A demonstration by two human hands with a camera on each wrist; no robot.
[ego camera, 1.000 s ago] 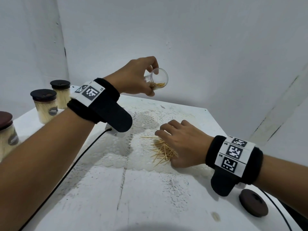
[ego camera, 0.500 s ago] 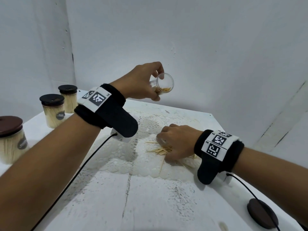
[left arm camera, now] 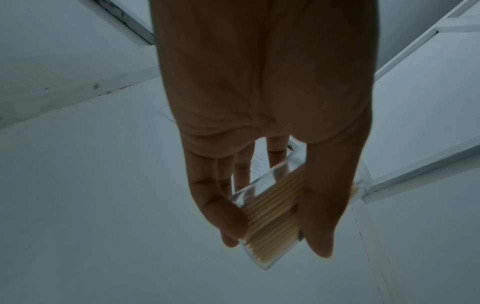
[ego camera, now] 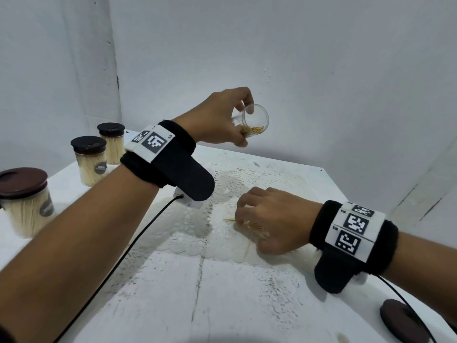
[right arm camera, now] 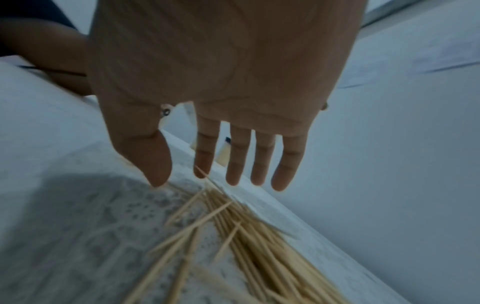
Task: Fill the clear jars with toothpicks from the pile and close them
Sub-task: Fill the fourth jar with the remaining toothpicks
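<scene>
Head view: three closed jars stand along the left of the white desk [ego camera: 153,293] — a near jar [ego camera: 26,206], a middle jar [ego camera: 91,161] and a far jar [ego camera: 111,143], each packed with toothpicks under a dark brown lid. The near and middle ones carry small dark labels, too small to read. The wristbands bear black-and-white square code patterns with tiny letters that cannot be made out.

The left hand [ego camera: 217,120] holds a clear open jar [ego camera: 254,123] in the air above the far side of the desk, tipped on its side with its mouth toward the camera; a small layer of toothpicks lies along its lower wall. In the left wrist view the thumb and fingers [left arm camera: 228,218] wrap round that jar [left arm camera: 270,218].

The right hand [ego camera: 272,219] is down on the toothpick pile [ego camera: 252,225], which lies on a white lace doily [ego camera: 197,233] at mid-desk. Its fingers [right arm camera: 235,164] reach out nearly straight with the tips at the pile [right arm camera: 254,242] — whether they pinch any sticks cannot be told.

A loose dark lid [ego camera: 405,320] lies flat at the near right corner. Black cables run from both wristbands. Plain white walls close in behind the desk.
</scene>
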